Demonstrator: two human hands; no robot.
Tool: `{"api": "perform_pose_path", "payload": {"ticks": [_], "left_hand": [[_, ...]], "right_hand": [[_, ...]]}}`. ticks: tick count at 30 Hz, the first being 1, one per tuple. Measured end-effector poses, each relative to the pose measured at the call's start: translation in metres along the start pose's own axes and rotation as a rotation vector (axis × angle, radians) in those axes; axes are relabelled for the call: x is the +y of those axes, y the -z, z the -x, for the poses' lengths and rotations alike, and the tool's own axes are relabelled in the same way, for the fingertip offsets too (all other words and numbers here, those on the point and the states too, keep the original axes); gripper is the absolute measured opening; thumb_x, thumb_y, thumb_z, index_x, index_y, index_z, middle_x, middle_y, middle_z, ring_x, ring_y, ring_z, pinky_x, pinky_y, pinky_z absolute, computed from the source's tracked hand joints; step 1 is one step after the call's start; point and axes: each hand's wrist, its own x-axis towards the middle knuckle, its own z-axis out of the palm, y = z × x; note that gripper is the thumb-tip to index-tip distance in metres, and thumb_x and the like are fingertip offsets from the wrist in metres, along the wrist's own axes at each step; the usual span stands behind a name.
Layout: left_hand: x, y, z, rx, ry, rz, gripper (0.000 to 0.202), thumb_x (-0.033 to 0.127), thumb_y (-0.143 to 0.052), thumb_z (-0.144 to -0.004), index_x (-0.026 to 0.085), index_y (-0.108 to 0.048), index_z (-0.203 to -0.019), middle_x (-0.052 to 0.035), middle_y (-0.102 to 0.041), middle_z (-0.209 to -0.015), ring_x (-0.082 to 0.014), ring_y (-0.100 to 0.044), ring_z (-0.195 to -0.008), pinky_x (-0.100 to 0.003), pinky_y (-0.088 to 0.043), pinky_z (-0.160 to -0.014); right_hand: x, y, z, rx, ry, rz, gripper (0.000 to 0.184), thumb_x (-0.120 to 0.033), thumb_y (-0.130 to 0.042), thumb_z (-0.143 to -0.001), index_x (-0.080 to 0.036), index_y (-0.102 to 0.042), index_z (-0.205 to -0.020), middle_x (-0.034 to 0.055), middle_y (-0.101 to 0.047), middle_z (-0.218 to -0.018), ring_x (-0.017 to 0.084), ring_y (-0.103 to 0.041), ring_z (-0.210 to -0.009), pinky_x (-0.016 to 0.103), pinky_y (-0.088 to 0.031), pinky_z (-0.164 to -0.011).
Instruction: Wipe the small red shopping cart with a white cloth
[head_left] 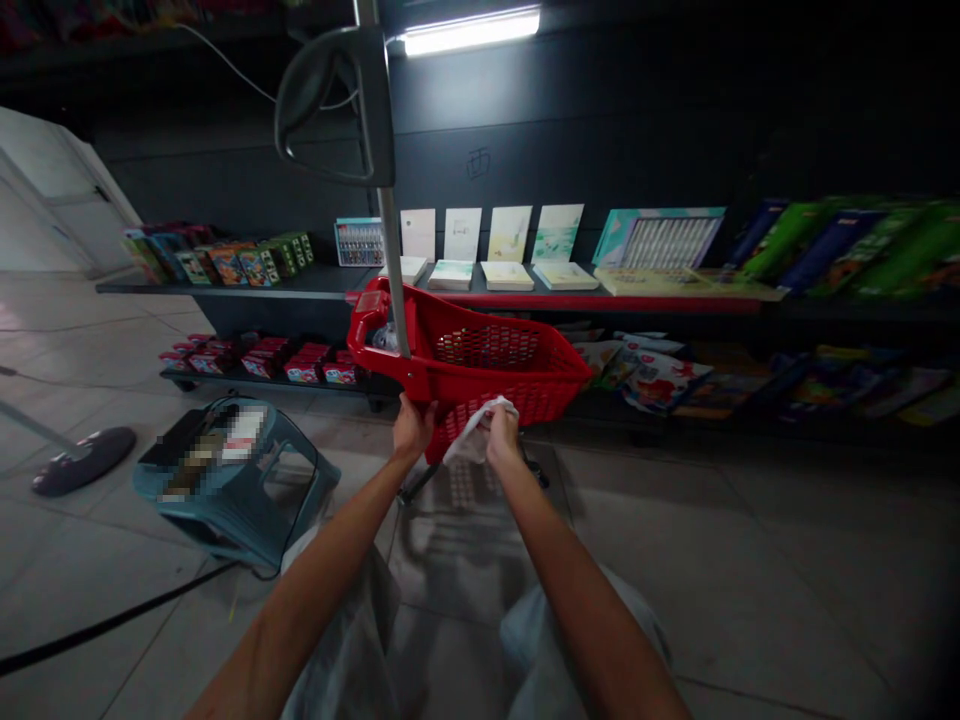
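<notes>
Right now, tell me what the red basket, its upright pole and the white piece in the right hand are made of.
The red basket looks like moulded plastic: glossy, even colour, cast mesh walls. The upright pole looks like plated metal, from its pale grey sheen. The white piece looks like soft cloth or tissue: it creases and drapes; which, I cannot tell.

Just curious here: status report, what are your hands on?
Left hand on red shopping basket. Right hand holding white cloth against it. Teal stool to the left.
</notes>
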Motion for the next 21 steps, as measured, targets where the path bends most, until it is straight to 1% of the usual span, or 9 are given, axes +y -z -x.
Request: {"api": "perform_pose_path", "payload": {"ticks": [3, 6, 9, 12, 15, 18, 20, 21], "left_hand": [[0.002, 0.003, 0.0, -0.019, 0.013, -0.01, 0.054, 0.054, -0.053, -0.101, 0.017, -0.04, -0.138, -0.0212, -0.07, -0.131, -0.0301, -0.071, -0.119, -0.036, -0.052, -0.089], [0.003, 0.005, -0.001, -0.033, 0.036, -0.015, 0.053, 0.052, -0.053, -0.102, 0.016, -0.04, -0.138, -0.0212, -0.071, -0.129, -0.0292, -0.072, -0.117, -0.035, -0.052, -0.088], [0.002, 0.006, -0.003, -0.039, 0.045, -0.028, 0.054, 0.051, -0.053, -0.101, 0.016, -0.04, -0.139, -0.0216, -0.071, -0.128, -0.0292, -0.072, -0.116, -0.035, -0.053, -0.088], [-0.001, 0.005, -0.004, -0.04, 0.018, -0.034, 0.055, 0.051, -0.052, -0.102, 0.015, -0.04, -0.141, -0.0218, -0.071, -0.129, -0.0299, -0.072, -0.116, -0.035, -0.053, -0.089], [-0.003, 0.006, -0.005, -0.054, 0.016, -0.038, 0.052, 0.049, -0.05, -0.103, 0.015, -0.04, -0.141, -0.0213, -0.071, -0.129, -0.0306, -0.073, -0.114, -0.036, -0.053, -0.088], [-0.004, 0.008, -0.006, -0.069, 0.026, -0.035, 0.051, 0.047, -0.048, -0.103, 0.016, -0.04, -0.142, -0.0203, -0.072, -0.128, -0.0303, -0.073, -0.113, -0.037, -0.053, -0.089], [-0.004, 0.01, -0.007, -0.073, 0.012, -0.035, 0.051, 0.046, -0.049, -0.103, 0.015, -0.04, -0.143, -0.0206, -0.071, -0.129, -0.0301, -0.072, -0.115, -0.037, -0.053, -0.091], [-0.004, 0.011, -0.007, -0.073, 0.003, -0.038, 0.052, 0.046, -0.05, -0.103, 0.015, -0.04, -0.143, -0.021, -0.07, -0.131, -0.0302, -0.072, -0.117, -0.037, -0.053, -0.092]], "right_hand": [[-0.008, 0.003, -0.002, -0.006, -0.075, -0.072, 0.009, -0.029, -0.052, -0.077, -0.022, -0.048, -0.076, -0.0063, -0.054, -0.067, 0.012, -0.057, -0.062, 0.02, -0.051, -0.06], [-0.009, 0.004, -0.001, -0.021, -0.106, -0.105, 0.005, -0.025, -0.052, -0.076, -0.022, -0.049, -0.078, -0.0061, -0.056, -0.068, 0.011, -0.057, -0.061, 0.02, -0.05, -0.059], [-0.01, 0.004, 0.0, -0.026, -0.12, -0.136, 0.007, -0.024, -0.053, -0.075, -0.022, -0.048, -0.08, -0.0067, -0.057, -0.07, 0.011, -0.059, -0.062, 0.02, -0.051, -0.061], [-0.013, 0.006, -0.003, 0.006, -0.136, -0.154, 0.008, -0.022, -0.05, -0.075, -0.023, -0.045, -0.082, -0.0072, -0.056, -0.069, 0.011, -0.059, -0.061, 0.022, -0.053, -0.063], [-0.018, 0.009, -0.01, 0.034, -0.149, -0.142, 0.008, -0.021, -0.048, -0.074, -0.023, -0.047, -0.082, -0.0049, -0.059, -0.07, 0.013, -0.06, -0.062, 0.025, -0.055, -0.065], [-0.024, 0.016, -0.017, 0.053, -0.12, -0.099, 0.006, -0.022, -0.048, -0.074, -0.023, -0.049, -0.08, -0.0024, -0.06, -0.07, 0.015, -0.061, -0.064, 0.029, -0.056, -0.067], [-0.029, 0.024, -0.023, 0.075, -0.067, -0.059, 0.002, -0.024, -0.046, -0.076, -0.023, -0.047, -0.077, -0.0016, -0.059, -0.069, 0.017, -0.061, -0.066, 0.031, -0.057, -0.07], [-0.031, 0.028, -0.025, 0.091, -0.029, -0.034, 0.003, -0.025, -0.044, -0.078, -0.024, -0.046, -0.075, -0.0015, -0.058, -0.069, 0.017, -0.061, -0.066, 0.033, -0.057, -0.07]]}}
